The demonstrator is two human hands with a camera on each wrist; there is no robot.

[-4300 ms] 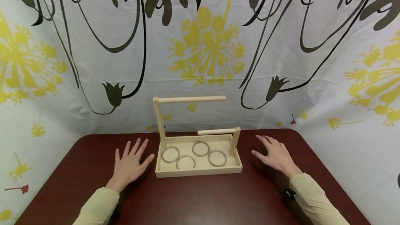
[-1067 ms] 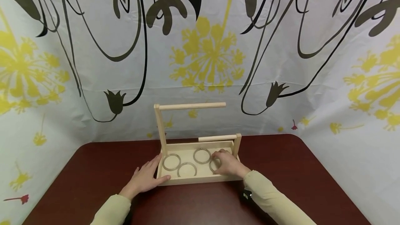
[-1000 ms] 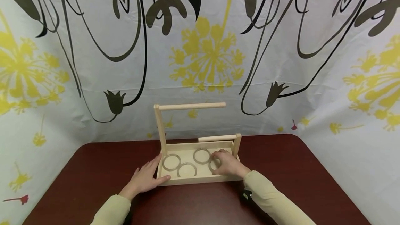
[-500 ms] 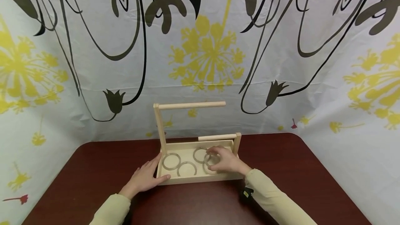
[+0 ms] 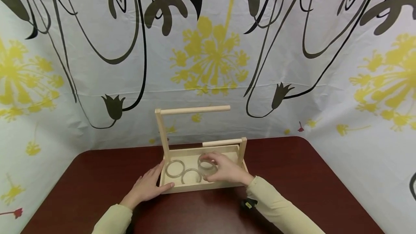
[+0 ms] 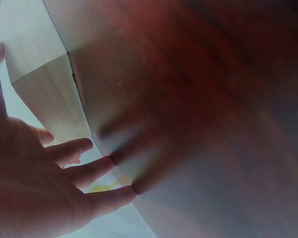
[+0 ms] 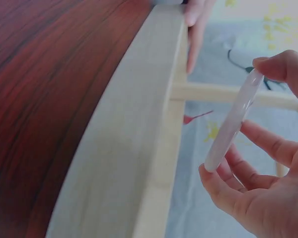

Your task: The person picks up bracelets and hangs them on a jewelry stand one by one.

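Note:
A pale translucent bangle (image 7: 233,124) is pinched between the thumb and fingertips of my right hand (image 5: 229,169), above the right half of a wooden tray (image 5: 204,187). Three more bangles lie in that tray: one at the left (image 5: 167,169), one near the front (image 5: 191,170), and one farther back (image 5: 199,161), partly covered by my right hand and the held one. My left hand (image 5: 144,187) rests against the tray's left end, thumb over the front corner and fingers extended along the side. In the left wrist view the tray's wooden corner (image 6: 49,94) shows beside the palm.
From the tray's left post a high wooden rod (image 5: 195,110) reaches right, its far end free. A lower rod (image 5: 222,142) points left from the short right post (image 5: 242,151). Dark red tabletop (image 5: 182,214) surrounds the tray; a patterned cloth (image 5: 156,64) hangs behind.
From beside the tray, my right hand came in, took the right-hand bangle and lifted it leftward over the back one. My left hand moved onto the tray's left end and stayed there.

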